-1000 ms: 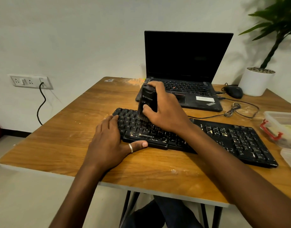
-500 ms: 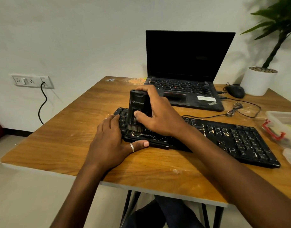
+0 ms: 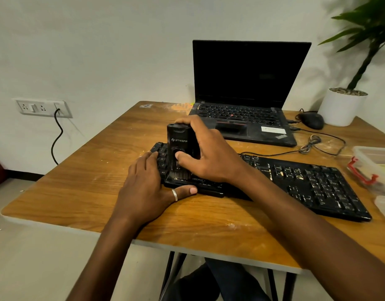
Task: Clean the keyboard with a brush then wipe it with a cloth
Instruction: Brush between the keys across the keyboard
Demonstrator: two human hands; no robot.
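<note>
1. Our left hand point(image 3: 148, 187), at centre frame, lies palm down with fingers straight and the ringed thumb stretched rightward; its forearm rises from the bottom edge.
2. Our right hand point(image 3: 209, 157), just right of it, curls round an upright brush point(image 3: 179, 144), thumb on its front; its forearm enters from the lower right corner.

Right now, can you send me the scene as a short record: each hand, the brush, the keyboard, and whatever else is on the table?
keyboard: flat on the table, pale specks on the right keys
brush: upright, bristles down on the left keys
right hand: grips the brush, thumb on its front
left hand: flat on the keyboard's left end, thumb along the front edge
also there: laptop, mouse, plant pot, plastic container
cloth: not in view
</note>
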